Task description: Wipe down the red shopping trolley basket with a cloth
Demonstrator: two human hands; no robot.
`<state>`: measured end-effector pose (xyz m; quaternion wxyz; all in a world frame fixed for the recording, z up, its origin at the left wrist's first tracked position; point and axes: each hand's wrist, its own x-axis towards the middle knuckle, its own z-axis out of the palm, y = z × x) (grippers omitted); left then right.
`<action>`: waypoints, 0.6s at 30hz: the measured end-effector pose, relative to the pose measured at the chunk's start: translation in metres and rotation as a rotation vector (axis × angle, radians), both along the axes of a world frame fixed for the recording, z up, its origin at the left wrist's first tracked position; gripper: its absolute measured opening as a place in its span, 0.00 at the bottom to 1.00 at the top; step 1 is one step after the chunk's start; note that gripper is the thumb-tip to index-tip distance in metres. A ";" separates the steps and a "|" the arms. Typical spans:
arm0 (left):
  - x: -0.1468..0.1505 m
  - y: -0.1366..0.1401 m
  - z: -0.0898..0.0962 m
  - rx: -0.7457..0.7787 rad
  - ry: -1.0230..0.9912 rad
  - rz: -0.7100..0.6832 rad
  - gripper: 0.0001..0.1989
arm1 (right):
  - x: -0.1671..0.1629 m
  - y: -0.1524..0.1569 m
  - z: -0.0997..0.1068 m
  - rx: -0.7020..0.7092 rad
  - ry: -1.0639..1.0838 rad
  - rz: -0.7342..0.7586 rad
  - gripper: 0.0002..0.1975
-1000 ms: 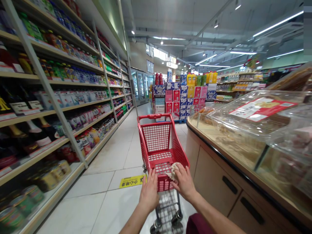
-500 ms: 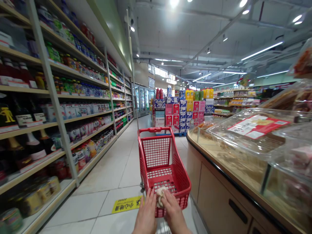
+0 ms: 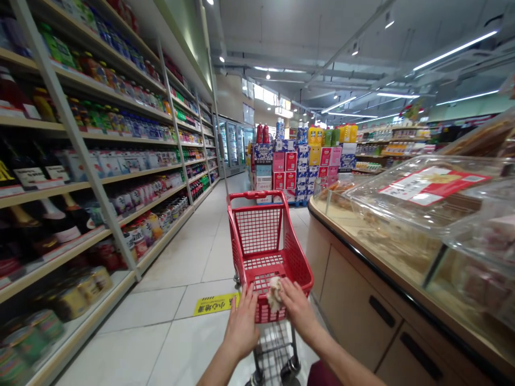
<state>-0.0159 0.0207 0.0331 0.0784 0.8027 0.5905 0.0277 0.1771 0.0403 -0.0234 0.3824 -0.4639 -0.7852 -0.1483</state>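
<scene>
A red plastic shopping cart (image 3: 295, 257) stands in the aisle with its near rim facing me. My right hand (image 3: 298, 306) presses a crumpled off-white cloth (image 3: 274, 295) against that near rim, its fingers bent over the cloth. My left hand (image 3: 242, 324) lies at the near left corner of the cart, fingers stretched out with no object in them. Whether its fingertips rest on the rim is hard to tell. Inside, the basket's slatted floor shows no goods. Below the basket, the grey metal underframe (image 3: 277, 343) and dark wheels are visible.
Shelves (image 3: 120, 177) of bottles and cans line the left side. Close on the right runs a display counter (image 3: 354, 273) with clear plastic food boxes (image 3: 418, 187). Stacked drink cartons (image 3: 287, 171) stand ahead. A yellow floor sticker (image 3: 213, 304) lies left of the cart.
My right hand and the cloth have shifted right along the rim, away from my left hand. The view has tilted downward, showing more of the cart's underframe and wheels.
</scene>
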 end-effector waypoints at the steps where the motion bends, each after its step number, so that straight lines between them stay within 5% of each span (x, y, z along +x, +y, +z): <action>1: 0.000 0.000 0.001 -0.006 -0.003 -0.006 0.42 | 0.011 0.000 0.001 -0.015 0.050 -0.071 0.20; 4: 0.003 -0.002 0.003 -0.005 -0.010 -0.018 0.41 | 0.023 -0.001 -0.001 -0.067 0.216 -0.230 0.21; 9: 0.010 -0.006 0.000 0.015 0.004 -0.010 0.42 | -0.018 -0.005 -0.006 -0.131 0.197 0.067 0.19; 11: 0.011 -0.007 -0.002 0.037 0.006 -0.009 0.42 | -0.017 -0.002 0.006 -0.151 0.320 0.065 0.17; 15: 0.009 -0.007 -0.006 0.074 -0.027 -0.006 0.41 | 0.007 0.010 0.046 -0.259 0.926 -0.032 0.19; 18: 0.007 -0.007 -0.006 0.062 -0.011 0.000 0.42 | 0.014 0.012 0.058 -0.320 0.972 -0.025 0.20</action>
